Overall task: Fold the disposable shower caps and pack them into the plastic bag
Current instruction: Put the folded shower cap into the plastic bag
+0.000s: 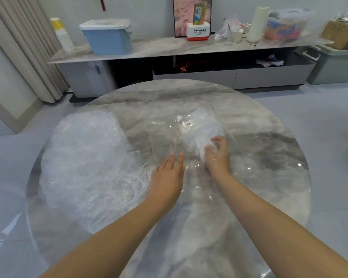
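A clear plastic bag [169, 135] with a small barcode label lies flat on the round marble table [269, 157], a wad of folded white shower caps [197, 135] showing through it. My right hand [218, 155] reaches into the bag's near opening, fingers curled round the wad. Flat on the bag's near edge, with straight fingers, rests my left hand [168, 173]. A large heap of loose clear shower caps [86, 163] covers the left part of the table.
Beyond the table runs a low marble-topped cabinet [169, 49] carrying a blue lidded bin [109, 37], a white box, a picture frame, bottles and a clear storage box. Curtains hang at the left. A green bin stands on the floor at far right.
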`<state>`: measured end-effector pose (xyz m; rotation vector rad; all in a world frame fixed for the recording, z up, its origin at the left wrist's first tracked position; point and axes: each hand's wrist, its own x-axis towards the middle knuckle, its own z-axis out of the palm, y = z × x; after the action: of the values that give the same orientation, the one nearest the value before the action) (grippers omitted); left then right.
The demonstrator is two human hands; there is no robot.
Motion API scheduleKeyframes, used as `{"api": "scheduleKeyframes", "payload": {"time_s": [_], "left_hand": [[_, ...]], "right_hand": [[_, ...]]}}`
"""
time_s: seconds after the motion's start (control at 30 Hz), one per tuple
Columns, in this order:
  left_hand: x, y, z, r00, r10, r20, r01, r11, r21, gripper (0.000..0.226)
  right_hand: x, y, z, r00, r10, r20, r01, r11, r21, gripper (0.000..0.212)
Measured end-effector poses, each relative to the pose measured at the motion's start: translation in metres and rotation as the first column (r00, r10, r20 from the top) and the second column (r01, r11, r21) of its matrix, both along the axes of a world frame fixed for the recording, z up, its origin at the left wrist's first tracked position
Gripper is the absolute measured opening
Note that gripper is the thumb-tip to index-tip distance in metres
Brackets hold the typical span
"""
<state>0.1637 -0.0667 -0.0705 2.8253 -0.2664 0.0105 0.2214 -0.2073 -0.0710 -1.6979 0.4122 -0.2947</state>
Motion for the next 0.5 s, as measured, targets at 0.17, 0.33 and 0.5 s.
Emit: {"api": "scheduleKeyframes", "payload": {"time_s": [0.17, 0.33, 0.5], "left_hand": [[-0.006, 0.007, -0.006, 0.999, -0.009, -0.048, 0.007, 0.999, -0.046, 0.049], [-0.009, 0.008, -0.013, 0.999, -0.036, 0.015, 0.037, 0.997, -0.075, 0.066], [-0.008, 0.004, -0.011, 0.997, -0.025, -0.067, 0.023, 0.999, -0.024, 0.057]], "right_hand": [[0.033, 0.005, -0.016, 0.994, 0.022, 0.107, 0.001, 0.979, -0.203, 0.025], [0.059, 0.003, -0.036, 0.989, 0.015, 0.146, 0.042, 0.925, -0.378, 0.024], [0.073, 0.000, -0.040, 0.993, -0.118, 0.014, 0.098, 0.748, -0.656, 0.022]]}}
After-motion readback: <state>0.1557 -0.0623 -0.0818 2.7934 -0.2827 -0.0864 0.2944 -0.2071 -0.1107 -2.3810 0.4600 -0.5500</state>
